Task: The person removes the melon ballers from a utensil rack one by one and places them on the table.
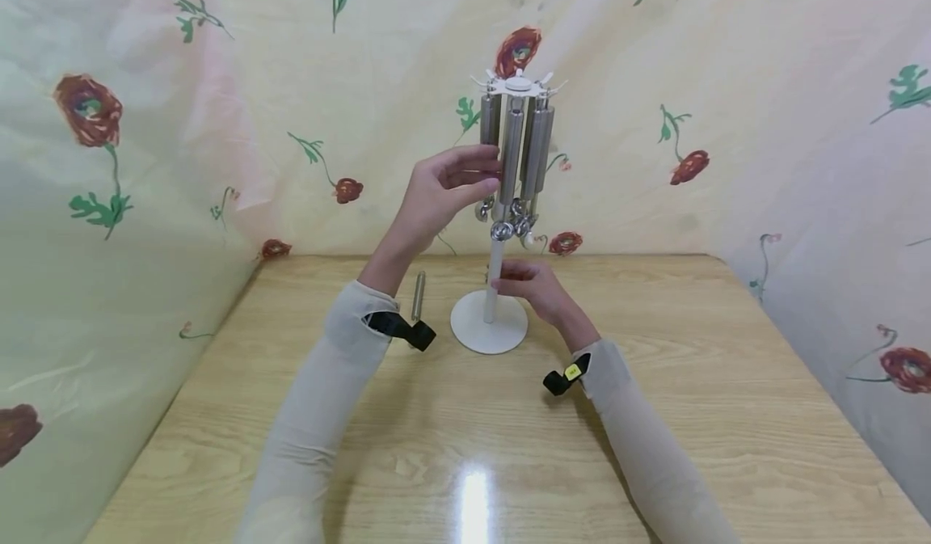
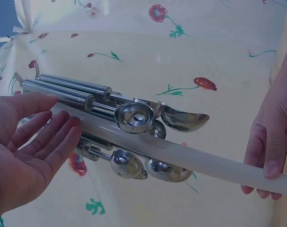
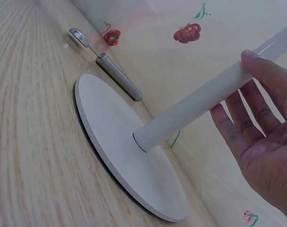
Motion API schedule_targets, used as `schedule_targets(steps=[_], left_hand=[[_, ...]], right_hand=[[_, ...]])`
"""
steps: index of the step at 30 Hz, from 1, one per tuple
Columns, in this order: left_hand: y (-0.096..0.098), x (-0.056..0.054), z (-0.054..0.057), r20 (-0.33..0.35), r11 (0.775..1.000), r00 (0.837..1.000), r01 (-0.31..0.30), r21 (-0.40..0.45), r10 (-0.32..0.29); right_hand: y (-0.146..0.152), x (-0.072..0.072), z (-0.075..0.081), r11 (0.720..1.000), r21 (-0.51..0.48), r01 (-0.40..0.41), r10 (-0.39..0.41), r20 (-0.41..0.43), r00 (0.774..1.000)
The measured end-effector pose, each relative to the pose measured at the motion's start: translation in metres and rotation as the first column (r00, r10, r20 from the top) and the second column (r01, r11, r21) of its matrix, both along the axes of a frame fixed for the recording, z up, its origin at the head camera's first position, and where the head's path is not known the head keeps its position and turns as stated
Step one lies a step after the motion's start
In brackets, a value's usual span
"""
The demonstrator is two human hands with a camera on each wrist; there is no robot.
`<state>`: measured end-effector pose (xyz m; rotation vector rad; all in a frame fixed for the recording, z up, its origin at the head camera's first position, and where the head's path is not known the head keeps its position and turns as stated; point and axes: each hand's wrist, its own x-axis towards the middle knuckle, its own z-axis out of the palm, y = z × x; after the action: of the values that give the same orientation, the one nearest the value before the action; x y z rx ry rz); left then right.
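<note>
A white utensil stand (image 1: 511,334) stands on the table, with several steel-handled scoops (image 2: 134,117) hanging from its hooked top (image 1: 519,85). My left hand (image 1: 444,184) is at the left of the hanging handles, its fingers loosely bent; in the left wrist view a fingertip appears to touch one handle, without a grip round it. Lower down, my right hand (image 1: 534,285) holds the white pole (image 3: 190,106) above the round base, thumb on one side and fingers on the other. Left of the base lies another steel-handled utensil (image 3: 118,75) with a small curved metal head.
The wooden table (image 1: 655,415) reaches back to a flower-printed cloth (image 1: 349,107) that hangs behind and at both sides. A bright light reflection (image 1: 474,503) shows at the table's front.
</note>
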<state>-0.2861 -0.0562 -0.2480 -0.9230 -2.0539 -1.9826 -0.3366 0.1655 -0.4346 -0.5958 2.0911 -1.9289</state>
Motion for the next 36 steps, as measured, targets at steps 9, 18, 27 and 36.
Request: schedule_targets(steps=[9, 18, 27, 36], left_hand=[[0.006, -0.007, 0.002, 0.048, 1.000, 0.999, -0.010, -0.010, 0.011], [0.013, -0.005, 0.004, 0.069, 1.000, 0.997, -0.016, 0.001, 0.016], [0.015, -0.005, 0.006, 0.067, 1.000, 0.998, -0.021, 0.013, 0.021], [0.016, -0.004, 0.006, 0.072, 0.999, 0.997, -0.015, 0.041, 0.012]], right_hand=[[-0.001, -0.001, 0.003, 1.000, 0.001, 0.000, 0.000, 0.015, 1.000], [-0.001, -0.001, 0.001, 1.000, 0.008, 0.007, -0.008, 0.033, 0.999], [0.000, 0.001, 0.002, 1.000, 0.001, 0.010, -0.011, 0.016, 1.000], [0.001, 0.000, 0.000, 1.000, 0.012, 0.003, -0.003, 0.009, 1.000]])
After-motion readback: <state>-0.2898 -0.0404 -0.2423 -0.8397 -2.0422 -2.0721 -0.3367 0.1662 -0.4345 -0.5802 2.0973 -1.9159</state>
